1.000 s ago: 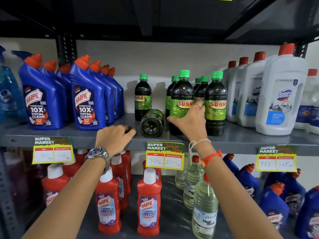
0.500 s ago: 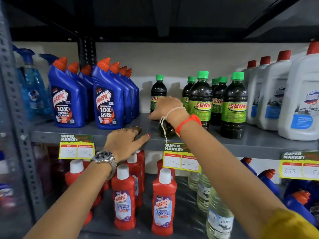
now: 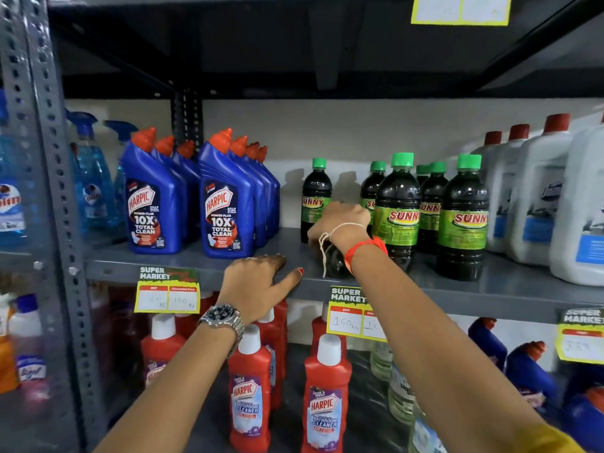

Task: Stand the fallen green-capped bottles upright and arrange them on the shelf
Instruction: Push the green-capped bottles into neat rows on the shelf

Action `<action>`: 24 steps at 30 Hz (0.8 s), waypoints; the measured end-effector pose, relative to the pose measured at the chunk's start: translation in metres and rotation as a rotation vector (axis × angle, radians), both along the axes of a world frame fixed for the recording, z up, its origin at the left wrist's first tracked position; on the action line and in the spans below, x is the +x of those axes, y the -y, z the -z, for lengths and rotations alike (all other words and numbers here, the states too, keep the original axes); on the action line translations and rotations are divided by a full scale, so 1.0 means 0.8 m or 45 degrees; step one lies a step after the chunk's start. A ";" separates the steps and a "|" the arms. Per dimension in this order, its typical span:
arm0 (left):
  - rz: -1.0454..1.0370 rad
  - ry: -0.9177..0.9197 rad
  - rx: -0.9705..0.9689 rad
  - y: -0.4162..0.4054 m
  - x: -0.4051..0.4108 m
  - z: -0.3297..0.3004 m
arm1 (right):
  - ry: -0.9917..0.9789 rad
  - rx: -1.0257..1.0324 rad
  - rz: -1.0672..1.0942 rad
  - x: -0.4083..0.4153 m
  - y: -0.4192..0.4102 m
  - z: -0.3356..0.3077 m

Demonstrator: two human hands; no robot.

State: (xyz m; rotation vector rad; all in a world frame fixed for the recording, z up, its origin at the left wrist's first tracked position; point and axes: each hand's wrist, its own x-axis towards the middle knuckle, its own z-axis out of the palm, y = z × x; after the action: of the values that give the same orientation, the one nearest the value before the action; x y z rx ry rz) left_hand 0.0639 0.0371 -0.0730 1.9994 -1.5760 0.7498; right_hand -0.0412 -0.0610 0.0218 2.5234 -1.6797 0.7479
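Observation:
Several dark green-capped SUNNY bottles stand upright on the grey shelf point(image 3: 510, 289): one alone point(image 3: 315, 197) at the back, the rest in a group point(image 3: 397, 207) to its right. A fallen bottle point(image 3: 333, 261) lies on its side with its base toward me, mostly hidden under my wrist. My right hand point(image 3: 340, 223) is laid over it with the fingers curled around its body. Further left, my left hand point(image 3: 258, 282) rests on the shelf's front edge, fingers spread, holding nothing.
Blue Harpic bottles point(image 3: 225, 204) stand left of the gap, white red-capped jugs point(image 3: 536, 197) at the right. Price tags point(image 3: 167, 291) hang on the shelf edge. Red Harpic bottles point(image 3: 250, 390) and clear bottles point(image 3: 400, 390) fill the lower shelf. A grey upright post point(image 3: 49, 191) stands at the left.
My right hand left the upright front bottle and moved left onto the fallen bottle, closing over it. My left hand opened from a fist and stays on the shelf edge. The view shifted left.

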 end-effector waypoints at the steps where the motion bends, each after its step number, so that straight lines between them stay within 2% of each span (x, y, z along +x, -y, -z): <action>1: -0.001 0.001 0.003 0.000 0.000 0.000 | 0.020 -0.055 0.029 -0.001 -0.003 -0.003; 5: 0.014 -0.031 0.009 -0.001 -0.001 0.001 | 0.551 -0.288 -0.138 -0.010 -0.006 0.005; 7: 0.007 -0.038 0.005 -0.001 -0.003 0.001 | 0.805 -0.325 -0.265 -0.009 -0.004 0.008; 11: -0.011 -0.045 -0.006 0.000 -0.005 0.000 | 1.091 -0.345 -0.455 -0.007 -0.003 0.006; 21: -0.024 -0.024 -0.018 0.000 -0.004 0.002 | 1.052 -0.243 -0.596 -0.005 0.003 0.039; 24: -0.027 -0.026 -0.016 -0.001 -0.006 0.001 | 0.985 -0.223 -0.508 -0.009 -0.001 0.041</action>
State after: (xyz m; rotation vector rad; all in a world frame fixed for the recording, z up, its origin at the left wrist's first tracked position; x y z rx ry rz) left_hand 0.0592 0.0380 -0.0739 2.0112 -1.5374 0.7431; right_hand -0.0486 -0.0601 -0.0113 2.6274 -1.1073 2.0020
